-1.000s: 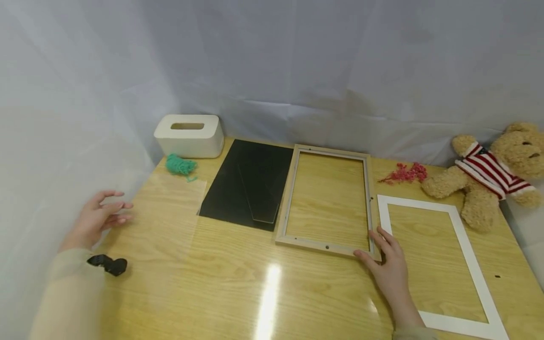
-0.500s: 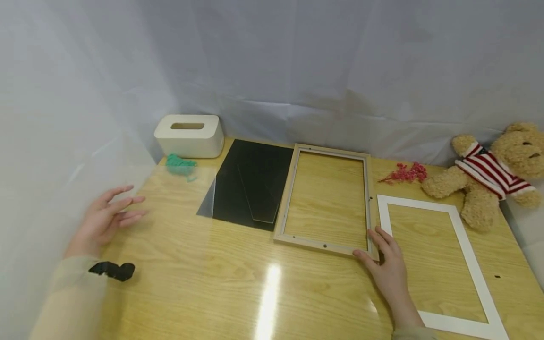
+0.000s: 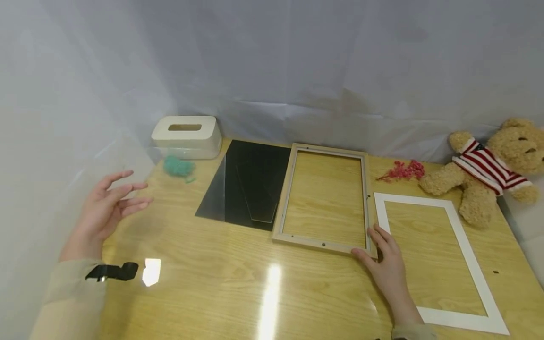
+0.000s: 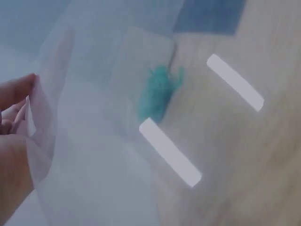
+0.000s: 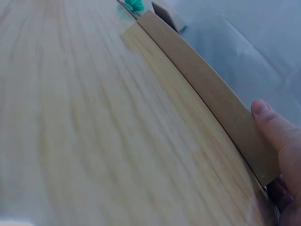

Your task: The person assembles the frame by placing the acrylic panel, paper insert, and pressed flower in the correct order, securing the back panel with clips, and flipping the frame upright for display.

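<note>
On the left, my left hand point(image 3: 108, 205) pinches the edge of a clear transparent sheet point(image 3: 151, 271), raised off the table and tilted. Its fingers point(image 4: 19, 92) show behind and at the sheet's edge in the left wrist view. Seen through the sheet are a bundle of green yarn point(image 3: 177, 166) and part of a black backing board point(image 3: 257, 184). My right hand point(image 3: 388, 264) holds the near right corner of a pale wooden picture frame point(image 3: 320, 243), thumb on its front side and fingers on its right side. The frame lies flat beside the board.
A white tissue box point(image 3: 187, 139) stands at the back left. Right of the frame lies a white mat border point(image 3: 467, 255). Pink dried flowers point(image 3: 403, 171) and a teddy bear point(image 3: 484, 165) in a striped shirt are at the back right. A pale cloth point(image 3: 272, 61) hangs behind the table.
My left hand has moved up and slightly right, and the clear sheet has come further over the yarn and black board. My right hand has stayed at the frame's corner.
</note>
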A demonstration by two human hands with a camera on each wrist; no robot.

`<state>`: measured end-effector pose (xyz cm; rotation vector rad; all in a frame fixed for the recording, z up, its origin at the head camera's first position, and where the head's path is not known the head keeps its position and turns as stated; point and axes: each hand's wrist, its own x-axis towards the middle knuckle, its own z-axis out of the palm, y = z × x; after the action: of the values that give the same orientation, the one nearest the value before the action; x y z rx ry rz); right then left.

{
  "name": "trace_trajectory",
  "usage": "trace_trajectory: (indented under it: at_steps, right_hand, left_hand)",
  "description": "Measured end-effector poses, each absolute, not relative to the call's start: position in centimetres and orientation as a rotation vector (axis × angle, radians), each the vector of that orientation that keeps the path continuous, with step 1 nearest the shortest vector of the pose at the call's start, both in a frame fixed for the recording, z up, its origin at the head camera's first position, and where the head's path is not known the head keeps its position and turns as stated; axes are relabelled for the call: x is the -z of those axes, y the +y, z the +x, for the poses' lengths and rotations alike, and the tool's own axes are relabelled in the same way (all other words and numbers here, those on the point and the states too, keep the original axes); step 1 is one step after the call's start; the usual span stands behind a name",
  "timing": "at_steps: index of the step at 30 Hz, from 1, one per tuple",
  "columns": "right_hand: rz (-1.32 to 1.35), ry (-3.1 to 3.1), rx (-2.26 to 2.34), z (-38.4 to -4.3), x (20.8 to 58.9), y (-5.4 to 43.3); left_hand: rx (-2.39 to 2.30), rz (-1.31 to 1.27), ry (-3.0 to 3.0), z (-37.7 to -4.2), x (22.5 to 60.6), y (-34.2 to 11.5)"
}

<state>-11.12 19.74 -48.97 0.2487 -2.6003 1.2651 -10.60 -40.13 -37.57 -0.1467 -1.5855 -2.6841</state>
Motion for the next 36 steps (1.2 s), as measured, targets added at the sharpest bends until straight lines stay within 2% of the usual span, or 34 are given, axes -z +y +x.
trace_trajectory:
  at_steps: [17,36]
  right_hand:
    - [0.261,-2.564,-1.248,-11.3,49.4,19.6]
    - [0.242,-2.597,-1.241,-11.2,49.3,19.7]
  left_hand:
    - [2.607,0.067,-1.263,-13.6,33.1,-32.7]
    - [2.610,0.228,-1.375,-19.3,34.3,-24.6]
